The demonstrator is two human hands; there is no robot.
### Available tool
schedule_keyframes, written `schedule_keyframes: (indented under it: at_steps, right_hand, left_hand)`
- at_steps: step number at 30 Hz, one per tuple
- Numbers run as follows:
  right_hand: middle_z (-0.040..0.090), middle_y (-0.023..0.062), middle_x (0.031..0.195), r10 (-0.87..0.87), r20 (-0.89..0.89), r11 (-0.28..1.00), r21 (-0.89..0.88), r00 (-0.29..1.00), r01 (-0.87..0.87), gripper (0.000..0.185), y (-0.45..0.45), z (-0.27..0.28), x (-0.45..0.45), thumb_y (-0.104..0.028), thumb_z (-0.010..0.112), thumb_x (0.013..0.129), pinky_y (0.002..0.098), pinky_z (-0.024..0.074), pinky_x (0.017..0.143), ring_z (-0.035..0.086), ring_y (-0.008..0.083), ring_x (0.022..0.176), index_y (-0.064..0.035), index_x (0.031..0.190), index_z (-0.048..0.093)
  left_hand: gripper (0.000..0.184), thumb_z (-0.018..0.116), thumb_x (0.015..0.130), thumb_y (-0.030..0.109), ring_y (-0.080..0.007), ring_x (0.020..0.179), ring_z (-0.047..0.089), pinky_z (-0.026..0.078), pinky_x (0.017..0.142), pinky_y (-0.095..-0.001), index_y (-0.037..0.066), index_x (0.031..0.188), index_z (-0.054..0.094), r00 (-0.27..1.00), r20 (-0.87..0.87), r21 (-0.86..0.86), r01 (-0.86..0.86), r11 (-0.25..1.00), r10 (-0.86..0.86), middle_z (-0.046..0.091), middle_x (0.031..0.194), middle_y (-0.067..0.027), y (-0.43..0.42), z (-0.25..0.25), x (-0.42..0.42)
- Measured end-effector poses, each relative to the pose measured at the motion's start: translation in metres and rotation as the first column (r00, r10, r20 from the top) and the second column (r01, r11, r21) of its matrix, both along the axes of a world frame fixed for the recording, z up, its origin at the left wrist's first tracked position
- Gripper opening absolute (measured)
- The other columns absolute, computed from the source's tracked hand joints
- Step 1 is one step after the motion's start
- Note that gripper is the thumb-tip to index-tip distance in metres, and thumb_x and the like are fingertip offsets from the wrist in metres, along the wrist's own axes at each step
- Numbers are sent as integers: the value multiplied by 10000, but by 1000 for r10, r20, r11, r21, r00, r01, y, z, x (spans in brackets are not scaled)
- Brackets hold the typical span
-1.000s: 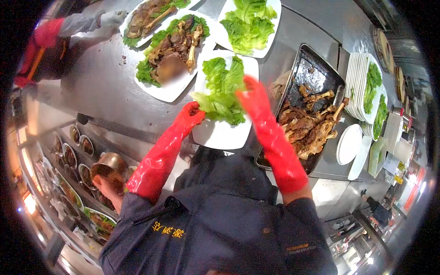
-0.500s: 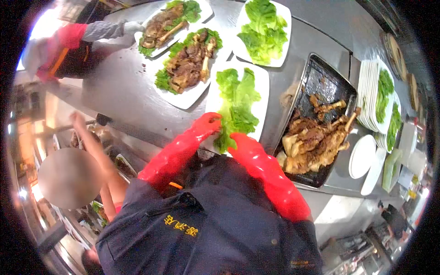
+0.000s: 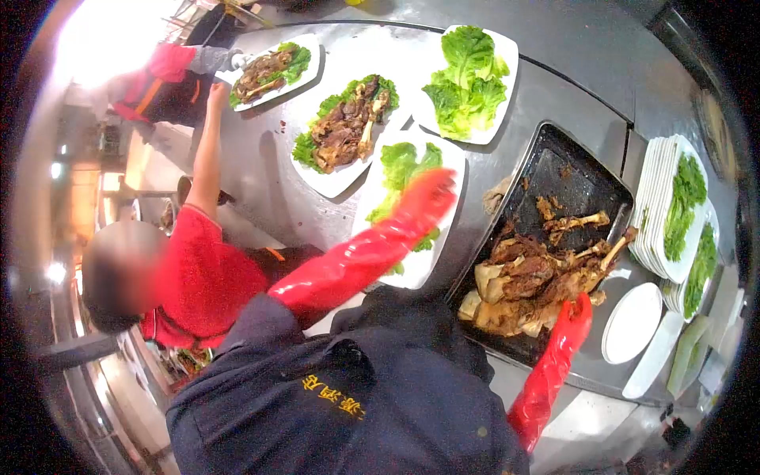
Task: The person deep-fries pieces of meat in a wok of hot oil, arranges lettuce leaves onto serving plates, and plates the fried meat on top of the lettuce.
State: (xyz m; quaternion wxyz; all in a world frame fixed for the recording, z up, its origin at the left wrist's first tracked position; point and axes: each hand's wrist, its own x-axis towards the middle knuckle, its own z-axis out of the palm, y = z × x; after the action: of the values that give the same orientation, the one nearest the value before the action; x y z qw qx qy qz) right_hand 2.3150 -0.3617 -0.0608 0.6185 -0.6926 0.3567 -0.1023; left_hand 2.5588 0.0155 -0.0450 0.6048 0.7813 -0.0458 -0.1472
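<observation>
My left hand, in a long red rubber glove, is over the nearest lettuce-lined white plate, hiding part of its lettuce; its fingers look blurred but somewhat apart. In a matching glove, my right hand is at the near right edge of the black tray, touching the cooked meat on the bone. Its fingers are bent, and what lies between them is hard to make out. Left of the lettuce plate is a plate of meat on lettuce.
Another lettuce plate sits at the far side. Stacked white plates and an empty round dish are on the right. A person in red reaches toward a far-left meat plate, where another person's gloved hand also rests.
My right hand has moved right from the lettuce to the meat tray. My left hand has moved forward over the plate. The person in red has come closer, arm extended to the far-left plate.
</observation>
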Motion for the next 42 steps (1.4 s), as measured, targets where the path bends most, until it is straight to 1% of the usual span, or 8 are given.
schedule_keyframes:
  at_steps: [1, 3, 7, 16, 25, 34, 37, 42]
  right_hand:
    - [652, 143, 1309, -86, 61, 977, 200, 994, 72, 449, -11, -3, -7, -106, 704, 935, 364, 513, 997, 636, 255, 1170, -23, 1366, 607]
    - [647, 164, 1316, 69, -415, 768, -558, 907, -314, 453, -22, 10, -21, -123, 712, 934, 376, 506, 1002, 628, 276, 1168, -7, 1359, 607]
    - [635, 177, 1305, 102, -233, 899, -394, 967, -190, 460, -40, -24, -43, -151, 715, 933, 401, 506, 991, 620, 300, 1134, -6, 1355, 605]
    - [597, 222, 1405, 182, -350, 764, -539, 919, -356, 455, -48, -23, -39, -76, 651, 955, 446, 405, 1144, 553, 355, 1315, 24, 1392, 574]
    - [653, 189, 1335, 38, -375, 911, -369, 926, -186, 467, -4, 6, -41, -38, 629, 929, 440, 451, 1096, 595, 318, 1275, 38, 1387, 579]
    - [645, 177, 1316, -208, -424, 908, -418, 881, 13, 600, 77, 36, -56, -177, 799, 862, 403, 513, 1020, 636, 297, 1183, 3, 1378, 550]
    - [586, 198, 1387, -299, -196, 951, -140, 934, 275, 722, 70, 3, -34, -155, 828, 866, 406, 499, 1047, 588, 275, 1256, 37, 1444, 440]
    - [613, 195, 1350, -374, -363, 927, -123, 854, 354, 904, 42, -6, -10, -376, 890, 790, 405, 520, 1009, 613, 283, 1225, 28, 1459, 435]
  left_hand:
    - [460, 700, 901, 114, -231, 1068, 674, 536, 960, -346, 25, 1342, 608, 986, -102, 121, 145, 982, -133, 707, 1186, -151, -24, 26, -15]
    - [497, 691, 911, 224, -304, 1140, 669, 521, 1007, -422, 41, 1365, 605, 956, -77, 141, 292, 946, -283, 689, 1262, -191, -53, 30, -34]
    - [416, 654, 911, 163, -372, 1176, 634, 493, 1044, -453, 80, 1318, 640, 928, 366, 579, -290, 762, 75, 691, 1229, -200, -7, -3, 1]
    - [212, 622, 847, 146, -348, 821, 721, 569, 658, -483, 79, 1032, 702, 976, 176, 977, -190, -100, -130, 714, 943, -128, 193, -77, 23]
    - [185, 652, 823, 155, -246, 821, 704, 512, 566, -429, 96, 993, 695, 930, 149, 981, -183, -70, -337, 675, 883, -99, 279, -126, 140]
    - [272, 624, 955, 68, -212, 1020, 668, 542, 851, -350, -1, 1218, 645, 825, 543, 510, -474, 718, 158, 684, 1138, -118, 268, -56, 194]
    - [303, 615, 999, 39, -200, 1086, 656, 552, 946, -323, -33, 1293, 628, 985, 134, 10, -109, 994, 107, 687, 1223, -124, 136, -27, 110]
    - [494, 668, 960, -13, -207, 1136, 654, 535, 991, -337, 53, 1431, 537, 677, -356, -409, 507, 759, -644, 685, 1228, -132, -88, 29, -42]
